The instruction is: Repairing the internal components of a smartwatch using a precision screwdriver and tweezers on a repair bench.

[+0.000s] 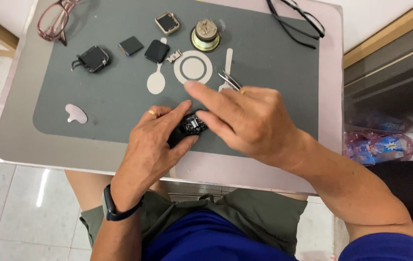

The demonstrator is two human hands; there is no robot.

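Your left hand (155, 140) grips the opened watch body (193, 124) between thumb and fingers. Your right hand (245, 121) pinches its other edge, with tweezers (229, 79) tucked under the knuckles. A white ring (193, 67) lies just beyond your right forefinger.

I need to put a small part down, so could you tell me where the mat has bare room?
Bare grey mat lies between the white pry tool and the left hand, and right of the tweezers below the black glasses. The top middle is crowded with watch parts around the white ring.
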